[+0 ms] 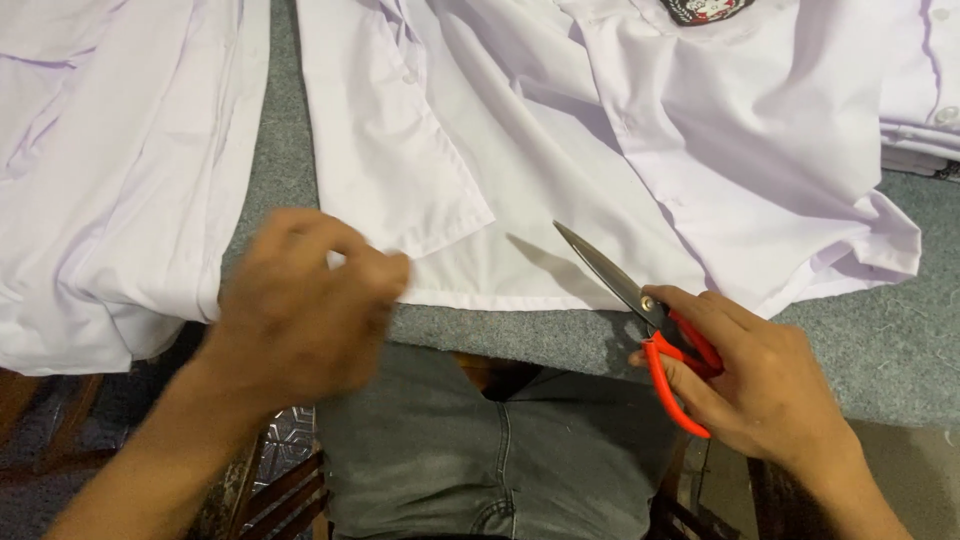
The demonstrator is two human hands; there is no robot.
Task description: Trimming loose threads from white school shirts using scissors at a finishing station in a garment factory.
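Note:
A white shirt (560, 150) lies spread on a grey felt-covered table (890, 340), its hem along the near edge. My left hand (300, 300) is blurred, with its fingertips pinched at the shirt's lower hem near the front placket. My right hand (760, 380) grips red-handled scissors (650, 320). Their closed steel blades point up and left over the hem, just above the cloth.
A second white garment (110, 180) lies on the left part of the table and hangs over its edge. Folded white shirts (925, 120) are stacked at the far right. A dark badge (705, 10) shows on the shirt at the top. My grey jeans (480, 450) are below the table edge.

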